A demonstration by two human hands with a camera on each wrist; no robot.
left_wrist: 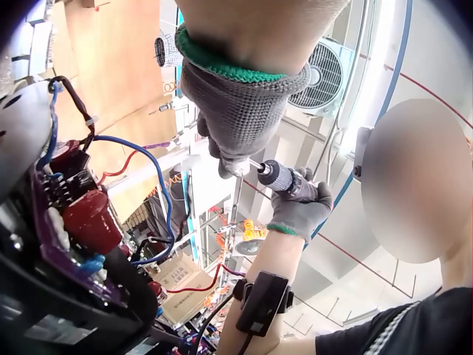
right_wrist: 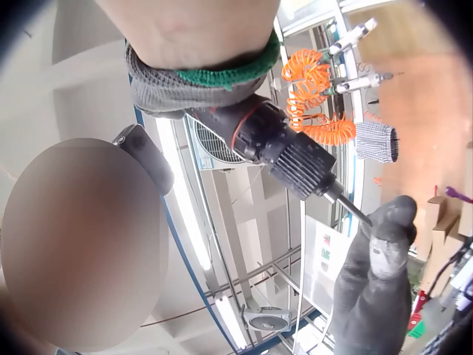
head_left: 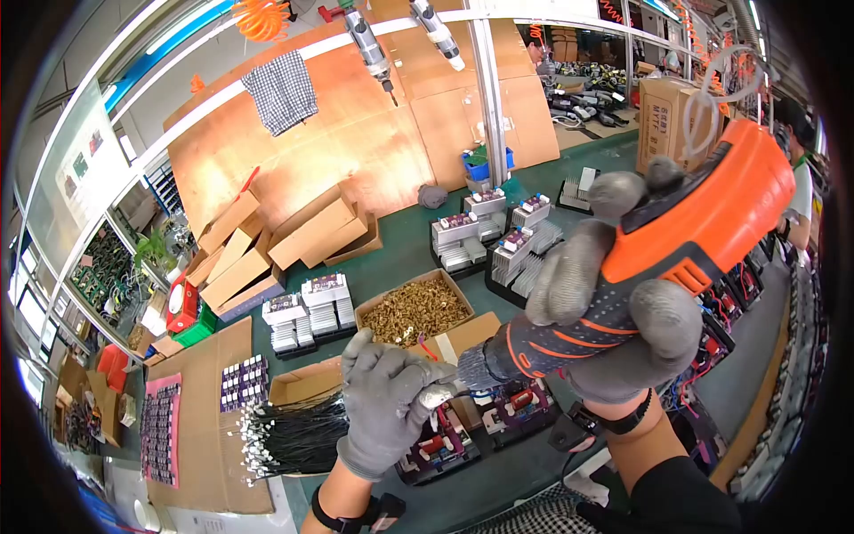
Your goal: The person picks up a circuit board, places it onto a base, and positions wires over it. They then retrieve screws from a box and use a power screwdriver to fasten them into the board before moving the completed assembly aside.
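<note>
My right hand (head_left: 576, 267) grips an orange and black power screwdriver (head_left: 712, 214), its chuck pointing left toward my other hand. Both hands wear grey gloves. With thumb and fingertips, my left hand (head_left: 378, 405) pinches the end of the driver bit (right_wrist: 351, 209); whatever sits at the very tip is hidden by the glove. Beneath the hands lie a black-framed circuit board unit (head_left: 436, 449) and another such unit (head_left: 518, 411) beside it. In the left wrist view a red cylindrical component (left_wrist: 92, 222) and blue and red wires show close up.
A box of small brass-coloured parts (head_left: 414, 311) stands beyond my hands. Bundled black cables (head_left: 302, 436) lie at left, near purple boards (head_left: 245, 383). Finned heat-sink units (head_left: 311, 311) stand behind. Cardboard boxes (head_left: 320, 227) pile at the back; drivers (head_left: 369, 49) hang overhead.
</note>
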